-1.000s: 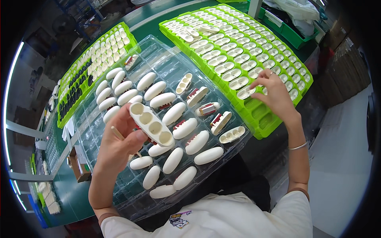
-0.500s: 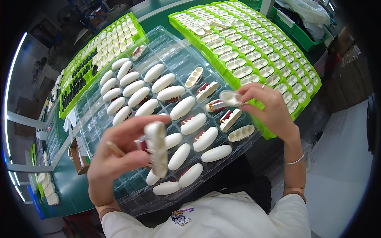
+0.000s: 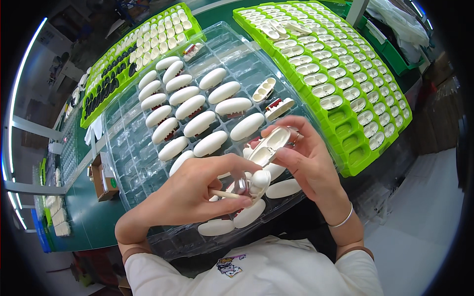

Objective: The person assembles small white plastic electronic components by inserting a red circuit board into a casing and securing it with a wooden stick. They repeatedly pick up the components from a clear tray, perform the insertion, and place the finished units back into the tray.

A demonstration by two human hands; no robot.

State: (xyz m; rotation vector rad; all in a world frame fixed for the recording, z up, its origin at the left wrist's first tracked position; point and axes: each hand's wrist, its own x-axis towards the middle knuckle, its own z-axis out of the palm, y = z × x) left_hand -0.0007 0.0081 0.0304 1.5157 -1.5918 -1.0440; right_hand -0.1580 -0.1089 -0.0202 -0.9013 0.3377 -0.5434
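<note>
My left hand (image 3: 185, 190) is closed on a white oval piece (image 3: 260, 183), its inner side showing rounded white parts. A thin cream stick (image 3: 224, 194) also sits between its fingers. Just right of it, my right hand (image 3: 316, 170) pinches a white oval shell (image 3: 275, 143) by the edge, hollow side showing. The shell and the piece are close together; whether they touch I cannot tell. Under both hands lies a clear compartment tray (image 3: 129, 160) with several white oval pieces (image 3: 210, 144), some showing dark red parts along their lower edges.
A lime-green tray (image 3: 340, 129) with rows of white shells stands at the right; a few of its nearest slots hold no shell. Another lime-green tray (image 3: 94, 114) at the far left carries white and black parts. A small cardboard box (image 3: 101, 185) sits left of the clear tray.
My right hand has brought its shell left and nearer, from beside the green tray to my left hand. My left hand has moved right and turned its piece inner side up. The view has shifted slightly.
</note>
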